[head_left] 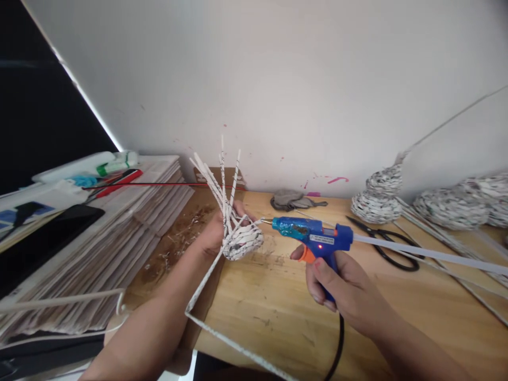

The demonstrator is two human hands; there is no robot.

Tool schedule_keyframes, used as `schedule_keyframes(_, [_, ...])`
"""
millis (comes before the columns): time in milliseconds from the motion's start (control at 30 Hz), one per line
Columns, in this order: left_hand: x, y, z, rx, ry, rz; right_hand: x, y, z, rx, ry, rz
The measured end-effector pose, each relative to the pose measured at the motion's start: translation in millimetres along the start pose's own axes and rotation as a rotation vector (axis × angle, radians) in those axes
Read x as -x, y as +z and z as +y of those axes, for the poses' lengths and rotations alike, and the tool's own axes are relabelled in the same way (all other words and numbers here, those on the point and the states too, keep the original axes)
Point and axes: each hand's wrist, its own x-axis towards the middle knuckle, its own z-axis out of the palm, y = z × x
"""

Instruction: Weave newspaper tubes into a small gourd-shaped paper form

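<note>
Jutting from clenched right grip (343, 286), glue gun (342, 238); woven piece (244, 243) clasped in left grip (216, 232)

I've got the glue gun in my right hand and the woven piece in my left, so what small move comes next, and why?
Probably a light squeeze of the orange trigger: your right hand has the blue glue gun's nozzle right by the rim of the woven paper piece, your left hand holds it, and the gun's red light is lit.
</note>
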Motion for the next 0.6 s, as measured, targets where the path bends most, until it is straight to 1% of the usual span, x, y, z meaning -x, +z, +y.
schedule_keyframes(133, [0.3, -1.1, -0.8, 0.026, -0.006, 0.002, -0.7, 1.0, 1.5, 0.027, 0.009, 0.003])
schedule_keyframes(300, [1.1, -0.2, 0.7, 0.024, 0.01, -0.033, 0.4, 1.5, -0.7, 0.023, 0.025, 0.017])
schedule_keyframes(433, [2.7, 0.8, 2.0, 0.01, 0.019, -0.003, 0.5, 1.1, -2.5, 0.044, 0.031, 0.042])
schedule_keyframes(600, [3.4, 1.8, 1.8, -0.017, 0.027, 0.005, 0.6, 0.7, -3.2, 0.059, 0.037, 0.047])
